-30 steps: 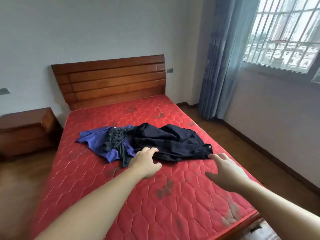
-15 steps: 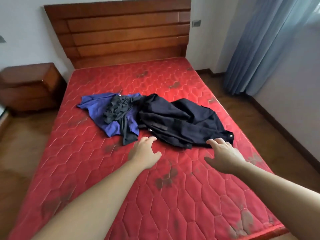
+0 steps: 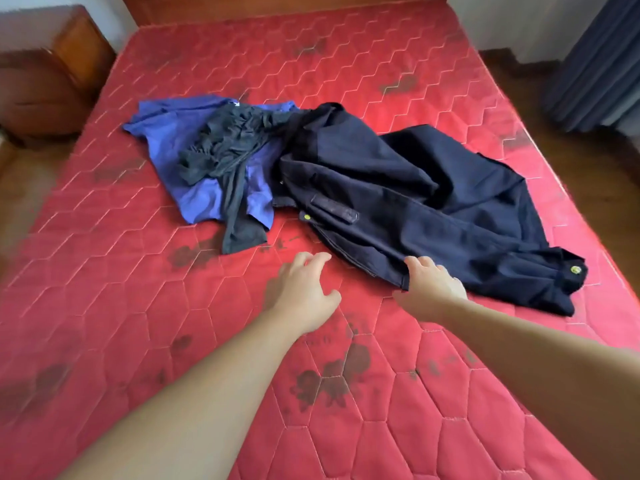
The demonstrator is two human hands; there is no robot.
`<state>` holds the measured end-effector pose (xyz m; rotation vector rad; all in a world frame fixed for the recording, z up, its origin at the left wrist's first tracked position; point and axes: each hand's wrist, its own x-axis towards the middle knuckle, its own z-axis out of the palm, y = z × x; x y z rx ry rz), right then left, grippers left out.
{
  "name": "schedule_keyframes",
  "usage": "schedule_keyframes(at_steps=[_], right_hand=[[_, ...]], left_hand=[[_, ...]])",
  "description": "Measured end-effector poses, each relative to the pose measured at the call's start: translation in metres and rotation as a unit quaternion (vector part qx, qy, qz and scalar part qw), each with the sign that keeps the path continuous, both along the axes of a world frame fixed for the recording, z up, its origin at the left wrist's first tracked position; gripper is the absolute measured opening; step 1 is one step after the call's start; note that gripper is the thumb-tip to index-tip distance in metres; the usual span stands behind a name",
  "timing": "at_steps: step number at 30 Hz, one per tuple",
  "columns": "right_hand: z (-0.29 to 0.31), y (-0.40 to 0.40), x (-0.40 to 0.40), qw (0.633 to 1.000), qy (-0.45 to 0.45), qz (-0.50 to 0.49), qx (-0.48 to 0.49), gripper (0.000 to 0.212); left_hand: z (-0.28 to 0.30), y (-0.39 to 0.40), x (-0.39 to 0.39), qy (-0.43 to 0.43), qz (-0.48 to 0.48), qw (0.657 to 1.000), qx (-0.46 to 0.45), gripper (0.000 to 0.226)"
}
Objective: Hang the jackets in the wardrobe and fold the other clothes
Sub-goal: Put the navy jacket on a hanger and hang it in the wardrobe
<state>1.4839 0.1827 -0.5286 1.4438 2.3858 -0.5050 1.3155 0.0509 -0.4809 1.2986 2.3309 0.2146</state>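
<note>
A dark navy jacket (image 3: 408,188) lies crumpled across the right half of the red mattress (image 3: 138,306). To its left a blue shirt (image 3: 204,199) lies flat with a black garment (image 3: 228,150) bunched on top of it. My right hand (image 3: 433,285) reaches the jacket's near hem: its fingers rest on the cloth and its thumb sits just off the edge. My left hand (image 3: 304,289) hovers with fingers spread over bare mattress, a little left of the jacket, holding nothing.
A wooden nightstand (image 3: 45,74) stands left of the bed on the wood floor. A blue-grey curtain (image 3: 595,64) hangs at the far right. Dark stains mark the near mattress. The headboard is barely in view at the top.
The view has dropped and closed in on the bed. Both hands moved forward toward the jacket; the right hand now touches its near hem.
</note>
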Motion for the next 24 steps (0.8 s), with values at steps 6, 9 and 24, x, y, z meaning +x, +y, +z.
schedule_keyframes(at_steps=[6, 9, 24], right_hand=[[-0.096, 0.048, -0.042, 0.999, -0.046, -0.011, 0.007, 0.082], [-0.129, 0.055, -0.042, 0.995, -0.101, -0.004, 0.023, 0.079], [-0.098, -0.032, 0.05, 0.976, -0.074, 0.065, -0.193, 0.01]], left_hand=[[-0.07, 0.031, -0.02, -0.012, 0.005, 1.0, 0.014, 0.059], [-0.094, 0.029, -0.02, -0.019, 0.004, 1.0, 0.002, 0.058], [-0.125, 0.022, 0.044, -0.322, 0.311, 0.894, -0.017, 0.072]])
